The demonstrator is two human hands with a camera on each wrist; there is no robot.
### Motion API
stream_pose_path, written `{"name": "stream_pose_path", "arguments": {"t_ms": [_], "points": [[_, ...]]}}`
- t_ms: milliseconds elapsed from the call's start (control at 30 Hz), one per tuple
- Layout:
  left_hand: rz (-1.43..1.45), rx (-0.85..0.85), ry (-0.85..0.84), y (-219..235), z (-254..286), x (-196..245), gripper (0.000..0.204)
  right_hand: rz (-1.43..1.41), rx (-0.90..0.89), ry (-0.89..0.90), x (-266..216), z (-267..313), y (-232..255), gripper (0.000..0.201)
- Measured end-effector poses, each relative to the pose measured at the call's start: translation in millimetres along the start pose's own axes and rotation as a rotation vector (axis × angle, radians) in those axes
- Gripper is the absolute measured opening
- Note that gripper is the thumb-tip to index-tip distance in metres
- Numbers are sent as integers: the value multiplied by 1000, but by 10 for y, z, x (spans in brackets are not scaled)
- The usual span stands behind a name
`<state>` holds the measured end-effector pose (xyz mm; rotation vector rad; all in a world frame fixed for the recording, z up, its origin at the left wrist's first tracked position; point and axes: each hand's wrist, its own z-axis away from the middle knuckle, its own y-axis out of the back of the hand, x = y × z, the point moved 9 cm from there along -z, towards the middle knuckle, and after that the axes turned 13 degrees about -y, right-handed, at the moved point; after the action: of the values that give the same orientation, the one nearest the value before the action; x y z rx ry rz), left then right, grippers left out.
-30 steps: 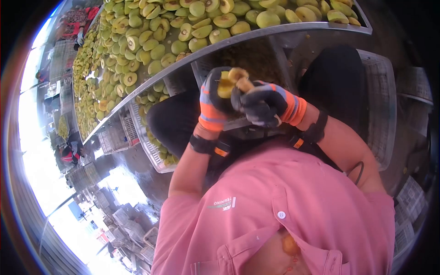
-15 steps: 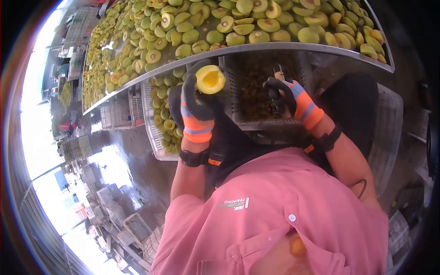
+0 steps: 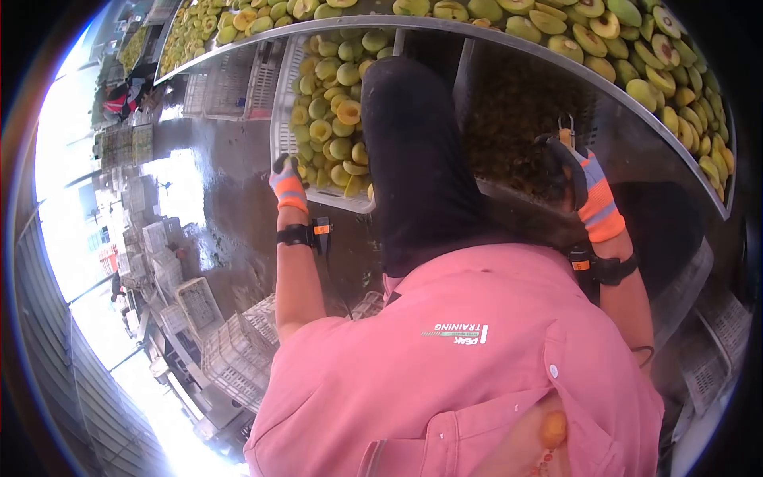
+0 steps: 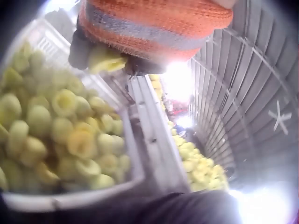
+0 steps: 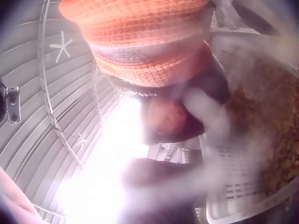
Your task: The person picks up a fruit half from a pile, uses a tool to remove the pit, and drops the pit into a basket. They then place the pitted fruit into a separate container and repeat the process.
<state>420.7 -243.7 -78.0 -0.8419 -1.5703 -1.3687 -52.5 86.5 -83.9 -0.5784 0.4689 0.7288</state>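
My gloved left hand (image 3: 288, 181) is at the left rim of a white crate (image 3: 284, 119) piled with green fruit halves (image 3: 338, 95). In the left wrist view its dark fingers hold a yellow-green fruit half (image 4: 106, 63) above and beside that crate. My gloved right hand (image 3: 586, 189) grips a pitting tool (image 3: 567, 133) by its wooden handle, the metal loop pointing away from me. It is over the dark crate of brown scraps (image 3: 509, 119). The right wrist view shows the glove (image 5: 140, 51) and is hazy, with the tool's loop hidden.
A metal-edged table (image 3: 556, 52) heaped with fruit halves runs across the front. My knee (image 3: 409, 119) rises between the two crates. More stacked crates (image 3: 230, 358) are at the left, on a wet floor (image 3: 230, 183).
Both hands were together at a fruit, then parted. The left hand carried the hollowed half left and down to the fruit crate; the right keeps the tool. The head view has turned left.
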Motion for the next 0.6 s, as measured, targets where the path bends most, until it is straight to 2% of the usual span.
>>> {"name": "stream_pose_path", "arguments": {"t_ms": [67,100,200,300,400,433,500,533,567,600], "points": [[-89,-54,-6,74,75,-265,26,156,64,-40,3,16,-6,24],[-136,-50,-60,146,-47,-485,28,232,97,-54,-8,16,-11,23],[-367,-13,-271,245,-353,-803,36,68,59,-39,209,-178,58,23],[-640,-129,-188,-11,-407,-673,50,130,92,-27,244,-181,114,24],[-1161,-353,-209,-333,-474,-1257,63,29,85,-90,336,-245,187,24],[-1122,-351,-182,-414,-422,-1270,69,-4,74,-104,350,-276,190,24],[-953,-339,-219,-533,-478,-1168,67,11,67,-90,354,-284,230,22],[-869,-332,-231,-607,-444,-983,65,35,70,-81,328,-263,232,21],[-738,-257,-347,-720,-452,-693,55,92,88,-67,242,-190,190,21],[-658,-254,-427,-831,-361,-249,47,150,105,-52,168,-133,151,20]]}}
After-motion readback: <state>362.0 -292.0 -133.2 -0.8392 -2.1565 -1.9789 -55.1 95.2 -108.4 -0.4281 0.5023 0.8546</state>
